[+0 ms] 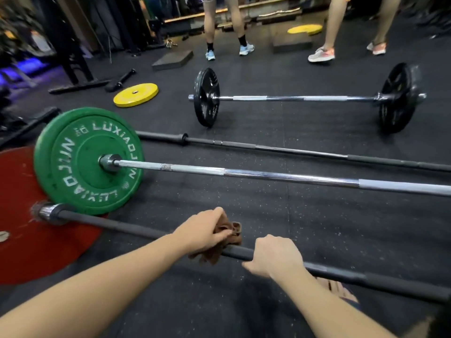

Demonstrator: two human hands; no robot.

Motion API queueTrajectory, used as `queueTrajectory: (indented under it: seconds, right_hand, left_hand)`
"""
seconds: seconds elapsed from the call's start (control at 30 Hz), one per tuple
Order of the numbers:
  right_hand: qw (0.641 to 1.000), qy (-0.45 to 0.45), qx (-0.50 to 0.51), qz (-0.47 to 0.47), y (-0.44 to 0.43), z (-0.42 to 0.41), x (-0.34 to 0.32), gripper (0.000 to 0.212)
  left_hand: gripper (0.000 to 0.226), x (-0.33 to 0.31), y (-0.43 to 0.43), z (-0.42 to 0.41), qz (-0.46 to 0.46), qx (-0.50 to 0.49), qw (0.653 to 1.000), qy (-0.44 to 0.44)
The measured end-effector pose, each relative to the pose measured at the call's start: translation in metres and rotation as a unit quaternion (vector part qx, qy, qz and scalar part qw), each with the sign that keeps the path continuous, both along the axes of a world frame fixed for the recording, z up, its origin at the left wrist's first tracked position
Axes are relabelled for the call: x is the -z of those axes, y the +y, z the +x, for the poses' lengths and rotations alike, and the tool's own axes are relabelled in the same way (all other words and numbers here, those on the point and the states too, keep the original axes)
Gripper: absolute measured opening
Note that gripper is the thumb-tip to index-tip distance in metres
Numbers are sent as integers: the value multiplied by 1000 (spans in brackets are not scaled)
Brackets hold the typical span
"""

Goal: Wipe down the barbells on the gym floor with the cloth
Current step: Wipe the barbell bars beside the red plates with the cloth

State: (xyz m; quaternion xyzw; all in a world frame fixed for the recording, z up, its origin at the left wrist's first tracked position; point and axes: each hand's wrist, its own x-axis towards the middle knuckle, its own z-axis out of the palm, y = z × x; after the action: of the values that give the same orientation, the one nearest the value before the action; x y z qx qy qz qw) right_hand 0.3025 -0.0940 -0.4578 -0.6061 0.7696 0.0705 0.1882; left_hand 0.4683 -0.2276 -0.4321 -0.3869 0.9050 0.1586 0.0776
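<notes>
The nearest barbell (122,225) lay on the black speckled rubber floor (244,206), slanting from the lower left of the frame to the lower right edge. Its shaft was matte black with slightly thicker sleeved sections, and a chrome collar showed at its left end, in front of a red plate (29,240) at the left edge. I could not tell whether that plate was loaded on it.

A brown cloth (234,230) was bunched round the shaft at lower centre. The left hand (200,230) gripped it, fingers curled over cloth and bar together. The right hand (275,254) sat just to the right, apart from the cloth with a short bare stretch of bar between them, its fingers curled over the shaft and its thumb pointing left.

Above, a chrome barbell (268,175) ran roughly parallel, bright with duller knurled bands, carrying a green plate (85,162) with white lettering at centre left. Beyond it lay a bare black bar (292,151). In the upper centre and right, a fourth barbell (292,98) stood on two black plates (206,97). A yellow plate (135,95) lay flat at upper left of centre. The legs of two people showed along the top edge.
</notes>
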Motion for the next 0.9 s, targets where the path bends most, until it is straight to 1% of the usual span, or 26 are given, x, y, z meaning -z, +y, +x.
queueTrajectory:
  seconds: [0.07,0.1,0.2,0.3,0.37,0.43,0.53,0.63,0.73,0.83,0.9]
  right_hand:
    - [1000,-11,-2,-8,1,-2,1,43]
    - [1000,-15,-2,-12,2,-3,1,42]
    - [1000,-19,-14,-20,4,-3,-1,43]
    - [999,-19,-28,-28,9,-3,-4,41]
    - [998,-15,-46,-45,14,-6,-3,40]
    - [995,-8,-74,-66,18,-11,0,42]
    - [992,-4,-104,-65,21,-16,3,41]
    - [992,-8,-114,-52,19,-18,1,40]
    - [993,-13,-109,-40,26,-20,0,40]
    - [997,7,-80,-23,40,-38,1,41]
    - [998,31,-46,-16,50,-51,2,41]
  left_hand:
    - [29,-3,11,-19,-1,35,999,-35]
    - [27,-3,14,-22,-2,29,998,-50]
    - [21,-5,8,-12,15,-53,997,-47]
    - [25,-8,-4,6,-11,-115,989,-94]
    - [29,-4,-6,13,-25,-132,983,-121]
    - [31,1,-1,10,-26,-126,983,-129]
    - [30,2,7,3,-1,-101,990,-100]
    - [26,1,13,2,49,-70,996,-29]
    - [26,3,18,12,64,-69,995,37]
    - [25,3,10,24,58,-78,994,54]
    - [24,4,4,31,39,-95,994,43]
